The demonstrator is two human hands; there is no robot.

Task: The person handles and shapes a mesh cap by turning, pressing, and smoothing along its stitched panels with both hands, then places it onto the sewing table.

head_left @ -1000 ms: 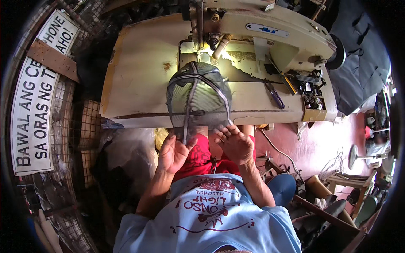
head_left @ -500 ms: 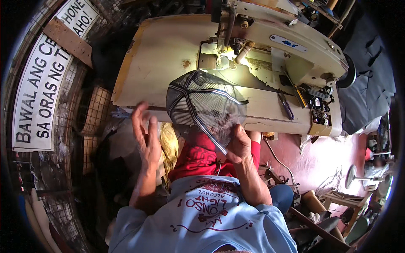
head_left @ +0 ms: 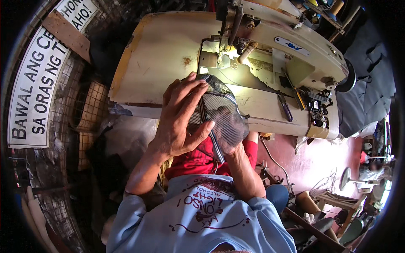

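Dark mesh cap (head_left: 219, 99), see-through and rounded, with striped tapes (head_left: 213, 139) along its seams, is held over the middle of the front edge of a worn cream tabletop (head_left: 160, 46), its lower part hanging past that edge above the person's red shorts (head_left: 198, 158). The left hand (head_left: 182, 116) lies across the cap's left side, back of the hand upward, fingers stretched out and the thumb well apart from them. The right hand (head_left: 231, 122) shows hazily through the mesh on the right side; whether its fingers are clamped on the fabric cannot be told, nor whether they are inside or behind it.

Beyond the cap, a lamp-lit sewing machine (head_left: 295, 38) stands along the tabletop's back edge, reaching toward the right end. Nearer the right end lie dark-handled snips (head_left: 285, 108) and, just beside them, a yellow-handled tool (head_left: 300, 99). Small metal parts (head_left: 319, 120) crowd the right front corner. A rust-brown stain (head_left: 187, 61) marks the surface left of the machine's needle area.
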